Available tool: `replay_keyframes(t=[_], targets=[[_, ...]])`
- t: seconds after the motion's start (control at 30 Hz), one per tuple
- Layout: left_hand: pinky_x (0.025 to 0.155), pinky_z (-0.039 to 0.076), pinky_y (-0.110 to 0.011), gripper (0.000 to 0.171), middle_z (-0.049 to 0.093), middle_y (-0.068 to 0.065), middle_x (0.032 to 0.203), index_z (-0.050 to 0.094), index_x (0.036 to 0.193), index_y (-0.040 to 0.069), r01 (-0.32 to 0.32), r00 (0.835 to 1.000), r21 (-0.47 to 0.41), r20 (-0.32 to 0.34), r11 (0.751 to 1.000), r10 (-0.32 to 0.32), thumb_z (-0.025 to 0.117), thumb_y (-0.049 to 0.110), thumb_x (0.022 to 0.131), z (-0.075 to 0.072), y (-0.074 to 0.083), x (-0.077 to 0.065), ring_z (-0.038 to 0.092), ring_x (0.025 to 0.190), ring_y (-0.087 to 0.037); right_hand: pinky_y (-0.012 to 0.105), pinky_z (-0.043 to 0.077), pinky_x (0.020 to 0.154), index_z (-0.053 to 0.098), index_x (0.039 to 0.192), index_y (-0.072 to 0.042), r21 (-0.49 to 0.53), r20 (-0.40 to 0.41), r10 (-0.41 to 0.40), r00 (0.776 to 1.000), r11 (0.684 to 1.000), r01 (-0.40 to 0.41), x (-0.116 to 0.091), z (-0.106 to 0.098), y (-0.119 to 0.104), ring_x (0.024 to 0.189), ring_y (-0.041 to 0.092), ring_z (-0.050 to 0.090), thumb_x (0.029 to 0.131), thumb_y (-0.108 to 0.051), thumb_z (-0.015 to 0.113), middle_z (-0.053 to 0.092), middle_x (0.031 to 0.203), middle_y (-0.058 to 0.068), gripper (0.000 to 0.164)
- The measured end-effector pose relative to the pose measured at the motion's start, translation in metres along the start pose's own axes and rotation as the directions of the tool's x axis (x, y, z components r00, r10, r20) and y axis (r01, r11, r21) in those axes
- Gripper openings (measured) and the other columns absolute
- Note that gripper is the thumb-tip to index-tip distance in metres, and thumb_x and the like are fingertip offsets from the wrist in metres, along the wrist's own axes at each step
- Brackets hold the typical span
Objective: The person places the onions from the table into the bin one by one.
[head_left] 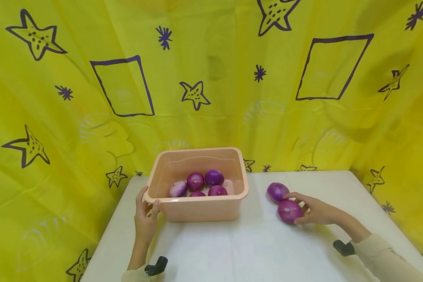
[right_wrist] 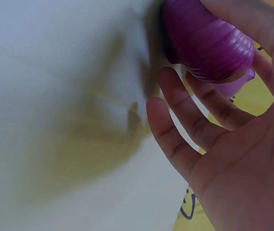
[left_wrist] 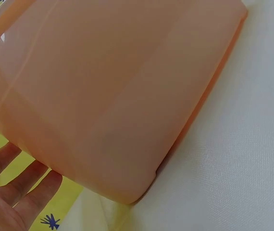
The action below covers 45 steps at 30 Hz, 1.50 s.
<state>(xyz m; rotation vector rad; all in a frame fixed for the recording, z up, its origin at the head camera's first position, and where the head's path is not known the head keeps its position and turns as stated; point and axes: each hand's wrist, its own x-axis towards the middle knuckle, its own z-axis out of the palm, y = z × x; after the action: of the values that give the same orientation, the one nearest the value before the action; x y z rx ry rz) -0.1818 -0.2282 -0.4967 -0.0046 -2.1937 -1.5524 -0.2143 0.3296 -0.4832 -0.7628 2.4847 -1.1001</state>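
A peach plastic basin (head_left: 204, 209) stands on the white table, with several red onions (head_left: 196, 182) inside. My left hand (head_left: 145, 221) grips its front left corner, thumb on the front wall and fingers along the left side. In the left wrist view those fingers (left_wrist: 36, 190) lie against the basin wall. To the right of the basin, my right hand (head_left: 319, 211) holds a red onion (head_left: 288, 212) between thumb and fingers, low over the table. Another red onion (head_left: 276, 191) sits just behind it, partly overlapped. In the right wrist view the lower fingers (right_wrist: 175, 134) are spread off the held onion.
The white table (head_left: 246, 250) reaches back to a yellow curtain (head_left: 215, 129) printed with stars and squares, which also hangs along both sides. A dark wrist device (head_left: 156, 266) shows at the left sleeve, and another (head_left: 343, 248) at the right.
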Motion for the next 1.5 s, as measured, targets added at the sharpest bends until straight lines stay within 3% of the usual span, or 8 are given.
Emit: replay_keyframes(t=[0.53,0.83,1.03,1.2,1.5], targets=[[0.086,0.049,-0.014,0.066,0.039,-0.019,0.161,0.027,0.161,0.022,-0.008,1.000,-0.016,0.008,1.000,0.008,0.059,0.017,0.104,-0.001,0.001,0.000,0.058,0.125,-0.042,0.028,0.056,0.076,0.046,0.144,-0.013,-0.009,-0.012,0.032,0.999,0.999,-0.032,0.000,0.002,0.000,0.093,0.023,0.064,0.087,-0.022,0.083,0.059,0.122,0.018,0.069],[0.087,0.051,-0.016,0.062,0.043,-0.015,0.159,0.030,0.159,0.027,0.008,1.000,-0.004,-0.002,1.000,-0.008,0.059,0.023,0.105,0.001,0.002,-0.002,0.059,0.126,-0.039,0.031,0.059,0.072,0.048,0.143,-0.010,0.011,-0.035,-0.019,0.999,1.000,0.019,0.001,-0.020,-0.011,0.088,0.018,0.066,0.088,-0.019,0.082,0.061,0.117,0.018,0.065],[0.089,0.050,-0.019,0.062,0.043,-0.015,0.159,0.030,0.160,0.026,-0.005,1.000,-0.008,-0.001,1.000,0.005,0.059,0.022,0.105,0.000,0.004,-0.001,0.059,0.126,-0.040,0.030,0.059,0.071,0.049,0.141,-0.012,-0.045,-0.133,-0.014,0.991,0.999,0.008,0.009,-0.037,-0.022,0.088,0.017,0.066,0.088,-0.022,0.082,0.063,0.114,0.014,0.064],[0.086,0.049,-0.014,0.064,0.043,-0.017,0.159,0.028,0.160,0.026,-0.001,1.000,-0.013,0.008,1.000,0.001,0.059,0.021,0.104,-0.002,0.003,-0.001,0.058,0.126,-0.041,0.029,0.058,0.074,0.050,0.140,-0.012,-0.097,-0.241,-0.022,0.970,0.995,-0.002,0.022,-0.049,-0.037,0.090,0.020,0.065,0.086,-0.025,0.084,0.064,0.111,0.011,0.065],[0.085,0.049,-0.013,0.063,0.045,-0.017,0.157,0.029,0.160,0.028,0.009,1.000,-0.013,0.005,1.000,-0.009,0.059,0.023,0.104,-0.002,0.005,-0.001,0.058,0.126,-0.040,0.027,0.058,0.076,0.045,0.144,-0.009,-0.098,-0.334,-0.042,0.942,0.995,0.010,0.046,-0.073,-0.056,0.095,0.026,0.066,0.088,-0.022,0.083,0.061,0.118,0.018,0.069]])
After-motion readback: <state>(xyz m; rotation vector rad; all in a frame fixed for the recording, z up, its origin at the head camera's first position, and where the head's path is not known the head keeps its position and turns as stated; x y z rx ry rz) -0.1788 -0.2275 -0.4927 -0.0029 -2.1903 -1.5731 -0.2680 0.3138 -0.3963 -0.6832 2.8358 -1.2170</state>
